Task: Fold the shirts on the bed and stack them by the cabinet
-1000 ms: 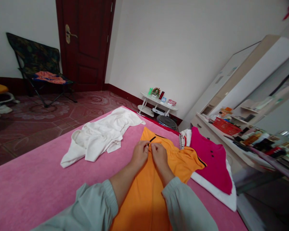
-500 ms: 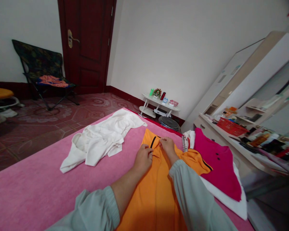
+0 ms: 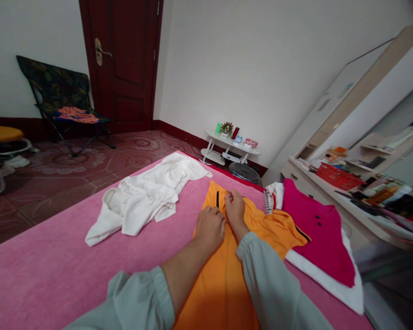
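Note:
An orange shirt with black trim [image 3: 223, 279] lies flat on the pink bed cover [image 3: 55, 270] in front of me. My left hand [image 3: 209, 227] rests closed on the shirt near its collar, fingers curled onto the cloth. Just beyond it, my right hand [image 3: 234, 206] pinches the fabric at the collar opening, beside a short black strip. Both forearms wear pale grey-green sleeves.
A crumpled white garment [image 3: 147, 195] lies to the left on the bed. A magenta shirt [image 3: 316, 233] on a white one lies to the right. A dresser with a red basket [image 3: 337, 176], a small white table [image 3: 232, 144], a folding chair [image 3: 60, 98] and a door stand around.
Both hands have moved farther up the orange shirt to its collar; the right hand reached ahead of the left. The view shifted slightly.

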`<state>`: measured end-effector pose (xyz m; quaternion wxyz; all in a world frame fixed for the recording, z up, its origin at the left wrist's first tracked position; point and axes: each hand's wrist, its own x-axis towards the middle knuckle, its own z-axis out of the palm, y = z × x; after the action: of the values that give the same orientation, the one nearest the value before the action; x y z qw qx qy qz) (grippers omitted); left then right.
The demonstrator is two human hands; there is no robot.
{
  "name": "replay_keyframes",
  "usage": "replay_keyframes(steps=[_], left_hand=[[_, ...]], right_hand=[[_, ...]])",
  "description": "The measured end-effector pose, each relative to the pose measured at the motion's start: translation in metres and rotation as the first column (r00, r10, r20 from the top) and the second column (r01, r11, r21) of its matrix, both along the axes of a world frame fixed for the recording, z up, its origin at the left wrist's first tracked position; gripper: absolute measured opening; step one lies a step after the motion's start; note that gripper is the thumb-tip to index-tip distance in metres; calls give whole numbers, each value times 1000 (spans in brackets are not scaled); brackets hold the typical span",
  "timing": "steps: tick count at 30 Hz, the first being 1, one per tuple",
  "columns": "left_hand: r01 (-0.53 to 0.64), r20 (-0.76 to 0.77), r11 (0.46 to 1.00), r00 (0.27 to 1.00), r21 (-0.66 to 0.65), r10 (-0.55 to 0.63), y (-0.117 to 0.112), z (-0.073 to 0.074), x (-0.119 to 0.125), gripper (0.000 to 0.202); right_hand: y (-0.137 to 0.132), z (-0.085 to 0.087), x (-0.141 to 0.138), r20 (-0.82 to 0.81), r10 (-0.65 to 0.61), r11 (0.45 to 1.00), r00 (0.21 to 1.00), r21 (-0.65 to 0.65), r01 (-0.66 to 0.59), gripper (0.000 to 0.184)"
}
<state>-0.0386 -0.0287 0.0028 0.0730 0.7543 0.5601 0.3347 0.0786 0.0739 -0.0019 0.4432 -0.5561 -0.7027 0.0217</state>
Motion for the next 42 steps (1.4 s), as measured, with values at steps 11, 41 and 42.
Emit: replay_keyframes(steps=[11, 41, 42], left_hand=[[3, -73, 999, 997, 34, -1, -4, 2, 1, 18], [-47, -136, 999, 990, -24, 44, -5, -4, -1, 25], [-43, -132, 999, 990, -26, 40, -5, -4, -1, 26]], right_hand=[[16, 11, -15, 63, -7, 954, 998, -299, 25, 32], [-86, 70, 165, 603, -484, 760, 634, -69, 646, 59], [-88, 70, 168, 623, -493, 738, 607, -70, 671, 58]])
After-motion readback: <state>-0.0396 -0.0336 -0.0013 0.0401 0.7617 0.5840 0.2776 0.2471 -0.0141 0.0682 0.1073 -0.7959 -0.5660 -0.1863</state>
